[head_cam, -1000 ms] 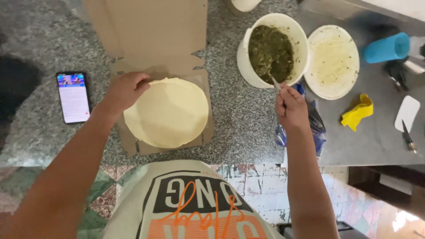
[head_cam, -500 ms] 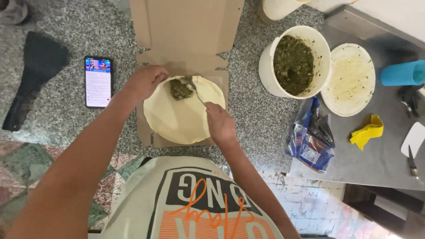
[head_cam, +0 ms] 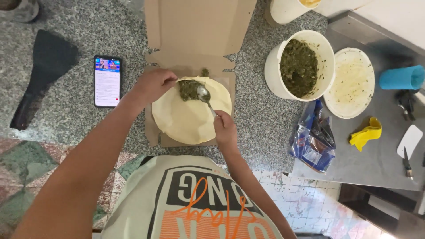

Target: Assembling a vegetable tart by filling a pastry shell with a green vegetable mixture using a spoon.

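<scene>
Pale round dough sheet (head_cam: pixel 190 113) in brown cardboard box (head_cam: pixel 195 53): soft, tearable, likely best edge-held; left hand (head_cam: pixel 152 84) pinches far-left rim, right hand (head_cam: pixel 225 129) grips metal spoon (head_cam: pixel 204 95) over green filling (head_cam: pixel 189 88).

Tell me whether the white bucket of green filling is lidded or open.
Open. The white bucket shows dark green filling to the camera, and a round white lid lies flat beside it on the counter.

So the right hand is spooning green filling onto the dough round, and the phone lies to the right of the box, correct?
Not quite. In the head view the phone lies left of the box, not right. The right hand does spoon green filling onto the dough round.
</scene>
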